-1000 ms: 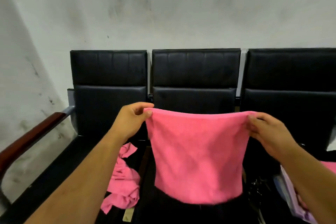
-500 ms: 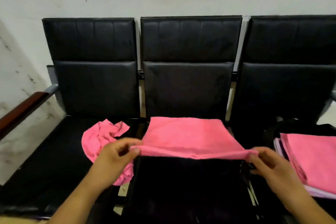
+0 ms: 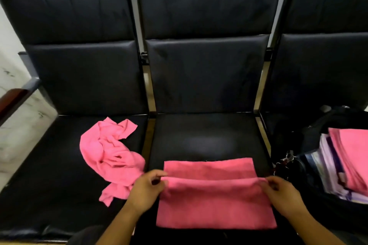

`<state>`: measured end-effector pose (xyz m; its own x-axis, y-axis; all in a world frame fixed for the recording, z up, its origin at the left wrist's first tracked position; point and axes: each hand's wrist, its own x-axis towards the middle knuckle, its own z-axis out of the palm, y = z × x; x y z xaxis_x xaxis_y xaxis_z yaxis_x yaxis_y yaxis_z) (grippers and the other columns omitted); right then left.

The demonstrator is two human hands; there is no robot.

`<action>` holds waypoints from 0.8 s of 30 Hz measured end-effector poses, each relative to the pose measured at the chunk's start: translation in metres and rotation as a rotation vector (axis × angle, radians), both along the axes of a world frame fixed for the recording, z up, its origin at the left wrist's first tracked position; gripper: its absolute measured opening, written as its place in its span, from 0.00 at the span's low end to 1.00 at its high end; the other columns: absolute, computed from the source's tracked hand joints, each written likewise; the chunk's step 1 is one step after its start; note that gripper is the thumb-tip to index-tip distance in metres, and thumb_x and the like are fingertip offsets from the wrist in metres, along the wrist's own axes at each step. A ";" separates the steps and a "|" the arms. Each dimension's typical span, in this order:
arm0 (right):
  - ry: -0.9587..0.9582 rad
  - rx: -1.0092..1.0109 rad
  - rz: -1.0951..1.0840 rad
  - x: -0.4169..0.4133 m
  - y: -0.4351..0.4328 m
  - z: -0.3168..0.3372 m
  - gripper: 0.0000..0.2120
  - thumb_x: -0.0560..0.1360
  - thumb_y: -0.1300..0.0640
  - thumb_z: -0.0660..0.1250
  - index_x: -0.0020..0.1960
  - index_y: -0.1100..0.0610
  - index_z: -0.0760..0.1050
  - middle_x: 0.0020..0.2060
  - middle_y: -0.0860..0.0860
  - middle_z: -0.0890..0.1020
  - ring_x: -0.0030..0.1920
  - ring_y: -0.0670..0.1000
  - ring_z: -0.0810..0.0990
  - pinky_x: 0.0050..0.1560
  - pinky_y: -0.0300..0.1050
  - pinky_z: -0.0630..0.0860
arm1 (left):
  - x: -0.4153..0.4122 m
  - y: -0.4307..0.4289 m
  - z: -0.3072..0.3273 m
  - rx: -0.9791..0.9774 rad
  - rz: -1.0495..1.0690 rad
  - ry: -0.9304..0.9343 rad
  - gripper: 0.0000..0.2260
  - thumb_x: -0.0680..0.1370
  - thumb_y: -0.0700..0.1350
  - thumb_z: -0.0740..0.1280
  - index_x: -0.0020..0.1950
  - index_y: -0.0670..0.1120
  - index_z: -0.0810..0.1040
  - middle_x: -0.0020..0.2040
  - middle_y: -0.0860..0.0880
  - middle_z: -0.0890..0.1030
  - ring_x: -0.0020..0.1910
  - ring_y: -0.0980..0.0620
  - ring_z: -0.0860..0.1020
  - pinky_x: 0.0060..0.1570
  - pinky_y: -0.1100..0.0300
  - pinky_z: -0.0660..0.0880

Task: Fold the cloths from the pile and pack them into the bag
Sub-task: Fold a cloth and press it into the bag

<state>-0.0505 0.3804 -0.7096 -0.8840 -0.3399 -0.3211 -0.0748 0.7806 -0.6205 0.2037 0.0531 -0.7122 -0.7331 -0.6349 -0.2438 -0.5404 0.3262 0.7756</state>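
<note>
Black bench seats by pale wall; both hands pinch pink cloth — half-folded

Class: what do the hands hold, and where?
The pink cloth: the left hand pinches the left end of its raised fold, the right hand the right end.

A waiting area: joined black padded seats against a wall.

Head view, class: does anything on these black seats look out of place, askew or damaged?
Only the crumpled pink cloth on the left black seat stands out: bunched, twisted, unfolded. The flat pink cloth on the middle seat is pinched by the left hand and right hand. No damage shows.
</note>
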 end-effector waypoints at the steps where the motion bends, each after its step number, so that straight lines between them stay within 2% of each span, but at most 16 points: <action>1: 0.016 0.012 -0.002 -0.009 -0.007 -0.008 0.09 0.76 0.53 0.74 0.39 0.46 0.78 0.35 0.44 0.83 0.39 0.50 0.81 0.43 0.47 0.74 | -0.011 -0.006 -0.006 -0.004 -0.006 0.003 0.11 0.75 0.40 0.77 0.49 0.56 0.84 0.48 0.68 0.84 0.49 0.66 0.82 0.53 0.72 0.75; 2: 0.026 0.020 -0.003 -0.016 -0.013 -0.013 0.10 0.77 0.54 0.74 0.39 0.46 0.77 0.35 0.44 0.82 0.39 0.51 0.81 0.42 0.46 0.74 | -0.020 -0.011 -0.008 -0.008 0.007 -0.001 0.11 0.75 0.40 0.77 0.49 0.57 0.83 0.48 0.68 0.83 0.49 0.67 0.82 0.52 0.73 0.74; 5: 0.056 0.044 0.013 -0.034 -0.031 -0.022 0.09 0.77 0.55 0.72 0.41 0.45 0.76 0.36 0.45 0.82 0.40 0.53 0.81 0.43 0.44 0.73 | -0.043 -0.025 -0.022 -0.010 0.063 0.009 0.10 0.75 0.39 0.76 0.49 0.55 0.84 0.45 0.60 0.86 0.47 0.67 0.82 0.50 0.73 0.75; 7: 0.065 0.050 0.010 -0.045 -0.040 -0.028 0.08 0.78 0.55 0.71 0.42 0.45 0.77 0.36 0.46 0.82 0.41 0.53 0.81 0.43 0.44 0.73 | -0.055 -0.033 -0.031 -0.020 0.103 0.001 0.10 0.75 0.38 0.76 0.49 0.53 0.84 0.46 0.58 0.86 0.44 0.69 0.81 0.47 0.76 0.73; 9: 0.056 0.043 -0.006 -0.054 -0.048 -0.033 0.07 0.78 0.55 0.71 0.43 0.46 0.78 0.36 0.45 0.82 0.41 0.52 0.81 0.43 0.43 0.71 | -0.063 -0.038 -0.040 -0.019 0.129 -0.029 0.10 0.75 0.39 0.76 0.50 0.53 0.84 0.46 0.56 0.85 0.44 0.66 0.81 0.47 0.77 0.72; 12: 0.051 0.016 -0.041 -0.057 -0.056 -0.035 0.03 0.77 0.57 0.72 0.50 0.51 0.82 0.39 0.48 0.83 0.45 0.53 0.82 0.46 0.42 0.71 | -0.067 -0.041 -0.053 -0.030 0.173 -0.063 0.10 0.75 0.40 0.76 0.55 0.51 0.84 0.50 0.53 0.85 0.49 0.54 0.83 0.57 0.59 0.78; 14: 0.012 -0.010 -0.071 -0.051 -0.056 -0.037 0.11 0.76 0.58 0.73 0.59 0.55 0.81 0.47 0.50 0.85 0.48 0.53 0.82 0.51 0.43 0.74 | -0.063 -0.036 -0.058 -0.063 0.215 -0.082 0.16 0.76 0.39 0.75 0.63 0.46 0.81 0.52 0.51 0.83 0.52 0.49 0.83 0.57 0.56 0.77; 16: 0.031 -0.005 -0.077 -0.039 -0.049 -0.038 0.18 0.75 0.59 0.75 0.64 0.57 0.80 0.53 0.53 0.84 0.53 0.55 0.82 0.56 0.45 0.74 | -0.057 -0.020 -0.061 -0.218 0.241 -0.089 0.20 0.74 0.39 0.72 0.67 0.44 0.79 0.56 0.47 0.82 0.56 0.43 0.80 0.60 0.52 0.74; 19: 0.057 0.084 -0.111 -0.013 -0.023 -0.047 0.26 0.71 0.59 0.78 0.68 0.59 0.77 0.57 0.60 0.80 0.54 0.60 0.81 0.59 0.49 0.75 | -0.046 0.026 -0.071 -0.398 0.041 -0.041 0.24 0.72 0.49 0.64 0.67 0.45 0.78 0.60 0.43 0.80 0.56 0.38 0.78 0.61 0.50 0.68; 22: -0.081 0.236 -0.193 0.013 0.010 -0.065 0.35 0.68 0.53 0.81 0.70 0.63 0.73 0.60 0.66 0.78 0.61 0.65 0.77 0.65 0.56 0.74 | -0.030 0.083 -0.092 -0.398 -0.296 -0.035 0.28 0.72 0.54 0.64 0.73 0.54 0.70 0.68 0.48 0.78 0.65 0.45 0.78 0.67 0.56 0.71; 24: -0.147 0.285 -0.244 0.027 0.020 -0.073 0.38 0.65 0.49 0.82 0.68 0.65 0.74 0.57 0.67 0.80 0.61 0.66 0.78 0.64 0.56 0.75 | -0.023 0.114 -0.095 -0.383 -0.458 -0.100 0.30 0.71 0.62 0.65 0.74 0.58 0.70 0.71 0.54 0.77 0.67 0.51 0.78 0.66 0.56 0.75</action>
<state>-0.0238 0.4004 -0.7824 -0.8652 -0.0050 -0.5014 0.2073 0.9070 -0.3667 0.1812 0.1668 -0.8072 -0.9380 -0.3161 -0.1424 -0.3432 0.7891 0.5094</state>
